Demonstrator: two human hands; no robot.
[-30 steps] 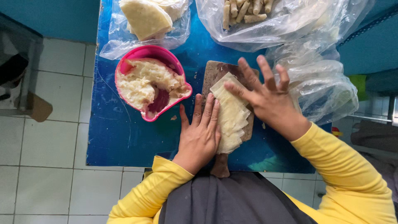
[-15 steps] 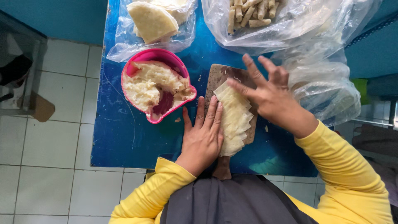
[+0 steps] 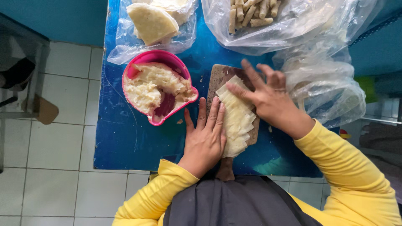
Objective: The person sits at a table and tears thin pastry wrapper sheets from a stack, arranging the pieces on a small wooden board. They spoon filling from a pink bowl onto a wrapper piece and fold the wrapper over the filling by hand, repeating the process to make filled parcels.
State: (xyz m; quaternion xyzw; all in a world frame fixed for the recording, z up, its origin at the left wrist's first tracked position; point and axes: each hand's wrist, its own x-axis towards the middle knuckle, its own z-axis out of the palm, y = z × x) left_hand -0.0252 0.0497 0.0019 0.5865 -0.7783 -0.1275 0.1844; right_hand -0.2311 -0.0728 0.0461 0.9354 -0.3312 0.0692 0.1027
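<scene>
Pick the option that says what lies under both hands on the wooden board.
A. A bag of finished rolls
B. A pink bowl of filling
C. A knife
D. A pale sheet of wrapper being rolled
D: the left hand and right hand both press on a pale wrapper sheet lying on the wooden board, while the pink bowl sits apart to the left.
</scene>
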